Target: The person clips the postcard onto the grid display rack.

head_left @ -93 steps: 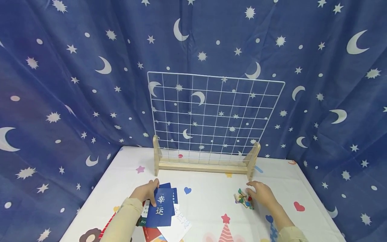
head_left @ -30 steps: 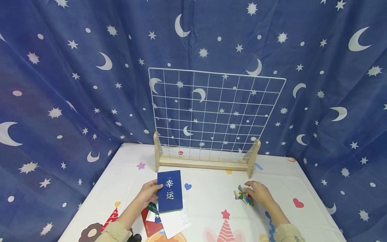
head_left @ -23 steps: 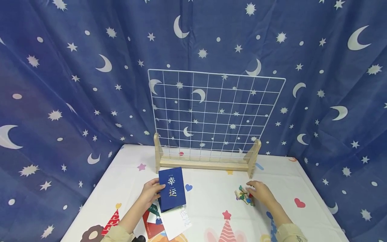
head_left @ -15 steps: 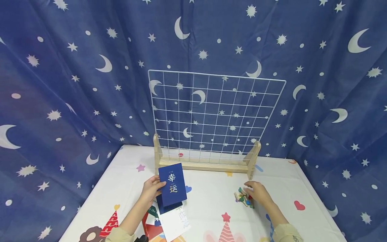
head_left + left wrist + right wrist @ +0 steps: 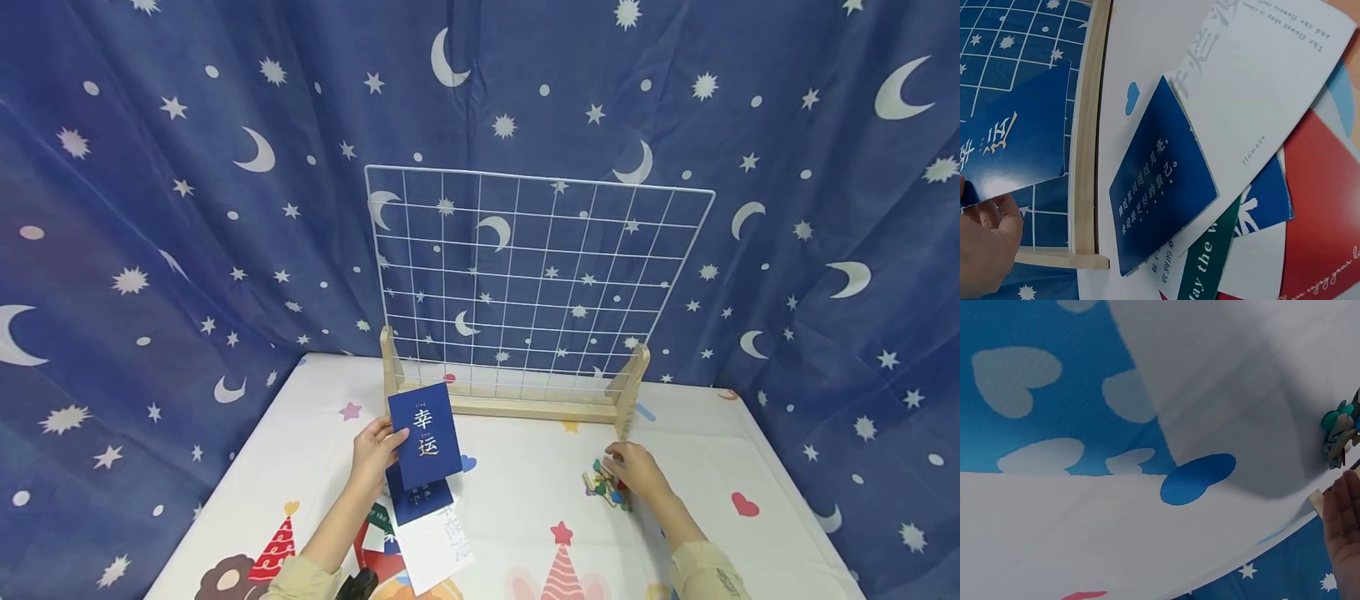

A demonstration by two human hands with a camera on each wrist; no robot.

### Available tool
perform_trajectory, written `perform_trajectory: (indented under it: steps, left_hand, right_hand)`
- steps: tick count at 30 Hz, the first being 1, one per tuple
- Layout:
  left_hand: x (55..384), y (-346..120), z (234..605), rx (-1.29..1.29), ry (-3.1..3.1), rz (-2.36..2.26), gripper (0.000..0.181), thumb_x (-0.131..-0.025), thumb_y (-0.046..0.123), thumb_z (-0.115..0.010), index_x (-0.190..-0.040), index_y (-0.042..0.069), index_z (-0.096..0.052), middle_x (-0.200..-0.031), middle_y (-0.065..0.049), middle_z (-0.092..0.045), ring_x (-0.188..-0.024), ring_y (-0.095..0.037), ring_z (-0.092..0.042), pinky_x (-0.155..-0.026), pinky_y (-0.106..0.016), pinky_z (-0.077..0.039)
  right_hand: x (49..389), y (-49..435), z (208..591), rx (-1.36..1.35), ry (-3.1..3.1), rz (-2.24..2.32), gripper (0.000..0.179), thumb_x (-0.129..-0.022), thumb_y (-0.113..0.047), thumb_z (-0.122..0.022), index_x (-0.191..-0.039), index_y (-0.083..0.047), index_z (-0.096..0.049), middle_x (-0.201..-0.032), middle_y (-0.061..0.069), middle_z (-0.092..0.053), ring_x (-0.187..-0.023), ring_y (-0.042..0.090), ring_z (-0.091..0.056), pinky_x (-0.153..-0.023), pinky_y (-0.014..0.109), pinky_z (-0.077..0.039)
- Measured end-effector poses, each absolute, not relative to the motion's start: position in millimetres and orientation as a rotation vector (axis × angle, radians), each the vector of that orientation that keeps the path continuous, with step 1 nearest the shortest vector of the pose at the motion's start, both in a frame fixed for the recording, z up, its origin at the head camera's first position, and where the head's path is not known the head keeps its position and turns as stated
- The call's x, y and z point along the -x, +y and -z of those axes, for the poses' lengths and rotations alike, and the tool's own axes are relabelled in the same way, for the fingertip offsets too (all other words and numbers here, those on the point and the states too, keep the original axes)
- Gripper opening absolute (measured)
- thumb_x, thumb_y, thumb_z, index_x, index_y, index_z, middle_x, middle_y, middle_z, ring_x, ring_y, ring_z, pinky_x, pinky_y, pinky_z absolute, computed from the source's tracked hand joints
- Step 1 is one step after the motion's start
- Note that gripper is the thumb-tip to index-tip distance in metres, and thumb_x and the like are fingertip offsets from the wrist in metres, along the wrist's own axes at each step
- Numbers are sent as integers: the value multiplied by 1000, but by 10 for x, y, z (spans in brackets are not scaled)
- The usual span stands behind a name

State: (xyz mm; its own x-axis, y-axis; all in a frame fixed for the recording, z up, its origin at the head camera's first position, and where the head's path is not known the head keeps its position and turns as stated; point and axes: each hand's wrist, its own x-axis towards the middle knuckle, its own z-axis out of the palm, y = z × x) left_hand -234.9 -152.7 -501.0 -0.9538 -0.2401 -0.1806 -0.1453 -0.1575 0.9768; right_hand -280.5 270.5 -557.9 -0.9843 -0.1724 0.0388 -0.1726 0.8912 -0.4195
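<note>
Between its thumb and fingers my left hand (image 5: 373,450) holds a blue card (image 5: 425,437) with white and gold characters, raised from the table and tilted. Below it lies another blue card (image 5: 1163,178) with small print, overlapping a white card (image 5: 435,550). A green card (image 5: 1209,262), a red card (image 5: 1322,200) and a partly covered blue-and-white one lie under these. My right hand (image 5: 637,471) rests on the table beside a small pile of wooden clothespins (image 5: 603,485) with coloured decorations. In the right wrist view its fingers (image 5: 1333,519) look relaxed and nearly straight.
A white wire grid (image 5: 536,283) stands upright in a wooden base (image 5: 536,408) behind the hands. The white patterned tablecloth (image 5: 517,492) covers the table. Blue star-and-moon curtains (image 5: 187,250) close off the back and sides. A black object (image 5: 358,585) shows near my left forearm.
The left hand has picked the blue card up off the pile and raised it toward the grid, uncovering the blue card beneath. The right hand has stayed by the clothespins.
</note>
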Motion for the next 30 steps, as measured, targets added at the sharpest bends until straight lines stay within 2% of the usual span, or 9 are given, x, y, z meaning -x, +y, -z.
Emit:
perform_trajectory:
  steps: [5, 12, 19, 26, 30]
  left_hand:
    - [2360, -1539, 4977, -460, -1993, 2281, 34, -88, 3, -61, -120, -2, -51, -84, 14, -64, -74, -2, -60, -66, -17, -48]
    - [2365, -1541, 4949, -448, -1986, 2277, 36, -87, 6, -63, -120, -1, -51, -88, 13, -64, -76, -2, -60, -68, -18, -48]
    - [2363, -1553, 4920, -467, -1973, 2295, 36, -89, 5, -62, -123, -1, -51, -86, 14, -64, -75, -1, -60, -68, -18, -48]
    - [2340, -1551, 4915, -465, -1974, 2292, 36, -88, 5, -63, -121, -2, -51, -86, 14, -63, -75, -1, -60, -68, -17, -48]
    - [2331, -1562, 4939, -465, -1969, 2285, 35, -88, 4, -62, -120, -2, -51, -86, 13, -63, -75, -2, -60, -68, -17, -49]
  right_hand:
    - [2848, 2684, 5594, -255, -3090, -668, 20, -84, -13, -69, -98, 1, -68, -80, 5, -63, -70, 14, -54, -67, 33, -51]
    - [2849, 2674, 5632, -290, -3078, -643, 13, -84, -11, -68, -92, -1, -69, -75, 3, -59, -66, 13, -50, -62, 31, -47]
    - [2889, 2688, 5663, -295, -3087, -605, 7, -83, -10, -68, -82, -3, -69, -75, 2, -63, -66, 13, -52, -64, 35, -50]
    - [2880, 2694, 5636, -294, -3141, -649, 6, -82, 2, -66, -85, -3, -69, -83, 10, -67, -76, 19, -60, -77, 43, -53]
    - [2849, 2699, 5609, -296, -3144, -698, 6, -81, 2, -66, -85, -2, -68, -80, 9, -63, -74, 18, -56, -74, 41, -52]
